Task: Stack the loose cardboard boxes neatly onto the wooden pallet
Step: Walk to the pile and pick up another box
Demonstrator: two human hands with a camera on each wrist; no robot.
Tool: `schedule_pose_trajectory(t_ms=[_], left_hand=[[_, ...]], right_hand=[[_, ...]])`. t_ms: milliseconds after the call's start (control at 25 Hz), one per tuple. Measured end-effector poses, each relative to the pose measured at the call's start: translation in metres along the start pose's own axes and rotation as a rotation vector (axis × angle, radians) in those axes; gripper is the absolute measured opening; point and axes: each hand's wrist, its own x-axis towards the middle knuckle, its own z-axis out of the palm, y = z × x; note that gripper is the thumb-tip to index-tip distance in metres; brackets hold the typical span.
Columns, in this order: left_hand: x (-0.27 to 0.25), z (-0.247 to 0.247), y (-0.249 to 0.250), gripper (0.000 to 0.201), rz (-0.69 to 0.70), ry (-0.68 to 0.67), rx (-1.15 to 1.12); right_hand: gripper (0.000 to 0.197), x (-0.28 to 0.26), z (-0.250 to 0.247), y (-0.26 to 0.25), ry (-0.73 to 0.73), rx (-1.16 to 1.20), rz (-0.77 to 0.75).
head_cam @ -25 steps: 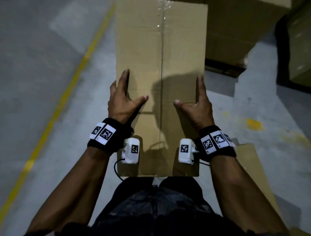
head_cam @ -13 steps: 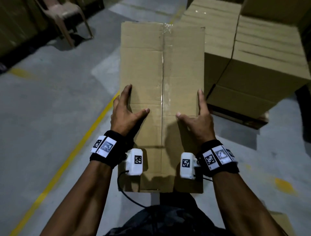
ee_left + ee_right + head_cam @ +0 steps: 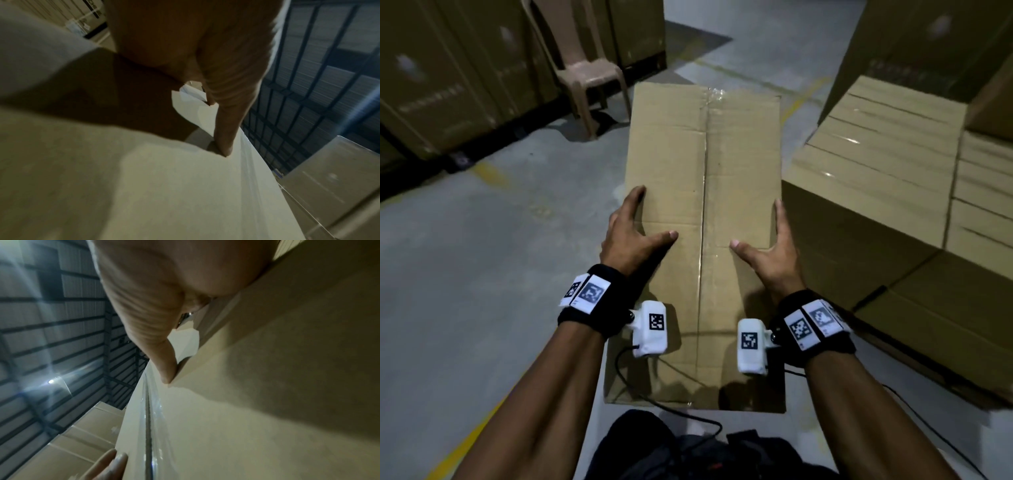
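Note:
I carry a long tan cardboard box with a taped centre seam, held level in front of me. My left hand grips its left edge, thumb flat on the top. My right hand grips the right edge the same way. The fingers below the edges are hidden. In the left wrist view the thumb presses on the box top; in the right wrist view the thumb lies on the box beside the tape. A stack of boxes stands just right of the carried box.
A brown plastic chair stands ahead on the left, before a wall of large cartons. More cartons rise at the far right. A yellow floor line runs under my left arm. Grey concrete floor lies to the left.
The box has been carried forward, both hands keeping the same grip. The stack at the right has come closer beside the box, and the chair and left cartons have come fully into view.

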Motion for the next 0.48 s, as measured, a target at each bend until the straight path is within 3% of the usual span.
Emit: schedule_pose_trajectory(t_ms=[280,480], left_hand=[[0.173,-0.009,-0.051,0.107,-0.044,-0.012,-0.03],[0.324,-0.02,-0.058,0.122,-0.077,-0.122,-0.062]], right_hand=[[0.113,0.141,0.091,-0.01,0.01,-0.018,0.043],[0.112,0.246,0.156,-0.042,0.119,0.053,0.143]])
